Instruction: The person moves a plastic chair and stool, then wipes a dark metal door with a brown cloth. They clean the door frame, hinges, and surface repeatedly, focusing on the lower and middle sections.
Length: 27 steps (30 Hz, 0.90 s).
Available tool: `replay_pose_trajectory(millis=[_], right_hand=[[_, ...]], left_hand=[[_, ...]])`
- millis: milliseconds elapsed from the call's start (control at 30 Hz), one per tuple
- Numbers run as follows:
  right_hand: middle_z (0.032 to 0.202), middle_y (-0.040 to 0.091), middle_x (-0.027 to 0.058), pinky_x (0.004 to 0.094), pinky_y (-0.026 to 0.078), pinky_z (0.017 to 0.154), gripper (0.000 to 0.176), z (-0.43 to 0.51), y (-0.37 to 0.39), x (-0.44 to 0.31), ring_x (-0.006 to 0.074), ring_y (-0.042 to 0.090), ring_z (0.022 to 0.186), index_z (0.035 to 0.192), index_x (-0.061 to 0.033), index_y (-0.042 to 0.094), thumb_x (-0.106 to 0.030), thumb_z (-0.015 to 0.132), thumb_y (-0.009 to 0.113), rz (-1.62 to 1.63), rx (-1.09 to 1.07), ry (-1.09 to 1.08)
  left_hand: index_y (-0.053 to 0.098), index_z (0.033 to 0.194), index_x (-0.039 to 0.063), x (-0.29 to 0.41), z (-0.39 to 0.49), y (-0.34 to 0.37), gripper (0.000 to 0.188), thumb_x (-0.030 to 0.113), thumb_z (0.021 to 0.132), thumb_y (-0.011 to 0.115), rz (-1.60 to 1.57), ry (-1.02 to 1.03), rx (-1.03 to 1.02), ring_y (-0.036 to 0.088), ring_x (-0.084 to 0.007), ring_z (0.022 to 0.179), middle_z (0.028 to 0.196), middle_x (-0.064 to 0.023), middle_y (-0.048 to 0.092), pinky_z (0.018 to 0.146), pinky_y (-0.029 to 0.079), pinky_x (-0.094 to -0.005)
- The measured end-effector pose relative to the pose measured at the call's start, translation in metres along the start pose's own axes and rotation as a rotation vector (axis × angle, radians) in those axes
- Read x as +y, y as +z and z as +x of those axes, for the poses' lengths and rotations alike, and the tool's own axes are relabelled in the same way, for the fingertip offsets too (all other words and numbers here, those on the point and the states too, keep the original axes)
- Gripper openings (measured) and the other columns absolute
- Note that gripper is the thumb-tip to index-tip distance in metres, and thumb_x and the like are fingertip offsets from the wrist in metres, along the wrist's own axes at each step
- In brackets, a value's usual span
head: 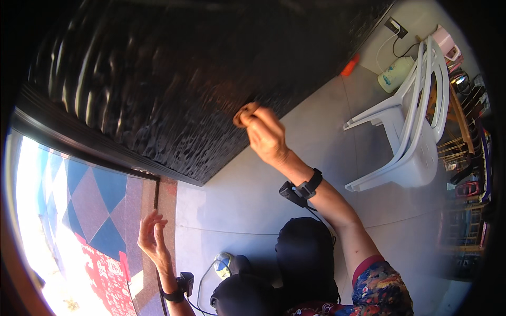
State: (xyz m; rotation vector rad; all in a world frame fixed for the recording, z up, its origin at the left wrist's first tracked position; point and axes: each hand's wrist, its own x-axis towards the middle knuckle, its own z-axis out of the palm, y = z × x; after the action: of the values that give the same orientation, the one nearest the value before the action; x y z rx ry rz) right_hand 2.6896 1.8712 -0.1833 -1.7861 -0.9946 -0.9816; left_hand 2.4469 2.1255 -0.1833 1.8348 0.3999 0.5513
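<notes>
My right hand (pixel 265 132) grips a crumpled brown cloth (pixel 242 114) and presses it to a dark, ribbed, glossy panel (pixel 158 98), near its lower edge. What the panel is made of I cannot tell. My left hand (pixel 154 237) is raised at the lower left, beside the doorway's threshold, fingers loosely curled and nothing in them. Each wrist wears a black strap with a small device and a cable.
Stacked white plastic chairs (pixel 411 146) stand on the pale tiled floor (pixel 316 130) at the right. Behind them are a pale green container (pixel 395 74), a pink mug (pixel 444 41) and a wall socket (pixel 395 27). A red patterned mat (pixel 102 272) lies outside the doorway.
</notes>
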Motion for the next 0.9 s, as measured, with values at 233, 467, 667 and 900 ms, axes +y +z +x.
replay_pose_trajectory(millis=[233, 467, 667, 900], right_hand=[[0.087, 0.055, 0.0062, 0.0291, 0.051, 0.060, 0.019, -0.030, -0.001, -0.004, 0.0193, 0.057, 0.074, 0.076, -0.0023, 0.060, 0.010, 0.064, 0.067, 0.026, -0.191, 0.091], [0.096, 0.052, 0.0042, 0.0252, 0.049, 0.066, 0.021, 0.104, -0.073, 0.078, 0.0150, 0.060, 0.080, 0.090, -0.0019, 0.063, 0.014, 0.078, 0.056, -0.114, 0.515, 0.197], [0.101, 0.043, 0.0082, 0.0245, 0.052, 0.059, 0.014, 0.056, -0.024, 0.063, 0.0146, 0.056, 0.068, 0.089, 0.0031, 0.054, 0.015, 0.084, 0.050, -0.154, 0.388, -0.018], [0.090, 0.050, 0.0075, 0.0266, 0.052, 0.055, 0.010, -0.070, 0.034, 0.028, 0.0156, 0.056, 0.070, 0.090, -0.0033, 0.059, 0.005, 0.085, 0.055, 0.229, -0.207, 0.115]], left_hand=[[0.064, 0.102, -0.002, 0.018, 0.019, 0.028, 0.025, 0.019, 0.088, 0.062, 0.104, 0.169, -0.234, 0.063, -0.0178, 0.080, 0.086, -0.0091, 0.062, 0.073, 0.051, -0.0299], [0.065, 0.105, -0.001, -0.017, 0.000, 0.004, 0.029, 0.025, 0.091, 0.062, 0.075, -0.031, -0.163, 0.063, -0.0152, 0.078, 0.087, -0.0079, 0.066, 0.071, 0.051, -0.0284], [0.065, 0.101, -0.001, -0.035, 0.000, 0.007, 0.029, 0.026, 0.089, 0.063, 0.133, -0.101, -0.175, 0.064, -0.0173, 0.079, 0.086, -0.0095, 0.064, 0.074, 0.052, -0.0307], [0.064, 0.106, 0.000, -0.031, 0.013, 0.031, 0.029, 0.023, 0.090, 0.064, 0.156, -0.041, -0.305, 0.063, -0.0161, 0.081, 0.090, -0.0080, 0.065, 0.073, 0.051, -0.0289]])
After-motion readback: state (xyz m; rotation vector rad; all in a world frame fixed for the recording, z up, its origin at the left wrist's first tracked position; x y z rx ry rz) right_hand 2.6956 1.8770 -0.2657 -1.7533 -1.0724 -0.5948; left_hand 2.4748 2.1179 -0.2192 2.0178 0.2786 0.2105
